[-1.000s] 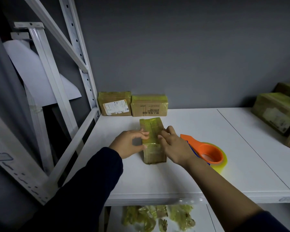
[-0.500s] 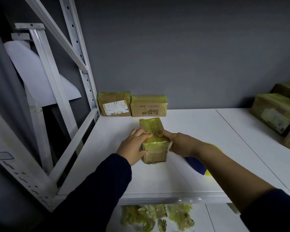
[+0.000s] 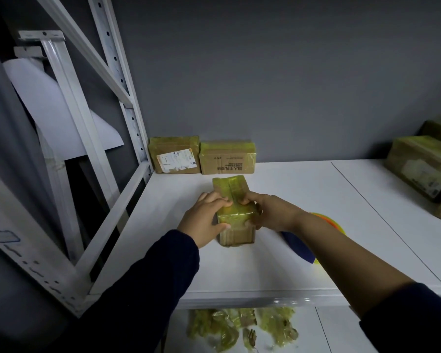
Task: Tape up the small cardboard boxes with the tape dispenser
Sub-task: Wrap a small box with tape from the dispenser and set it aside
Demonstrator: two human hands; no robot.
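We clasp the small cardboard box (image 3: 236, 220) from both sides. Our left hand (image 3: 204, 222) curls over its left top edge and our right hand (image 3: 270, 212) grips the right flank. It stands on the white shelf (image 3: 316, 189), squarely between our palms. We judge it light, stiff at the corners and slick where taped (glossy yellow film), so the edges are the best place to hold it. The tape dispenser (image 3: 327, 221) lies partly hidden beyond our right forearm.

The person is wearing a dark navy long-sleeved top; the left sleeve (image 3: 148, 289) is reaching the wrist, the right sleeve (image 3: 413, 319) is sitting near the elbow
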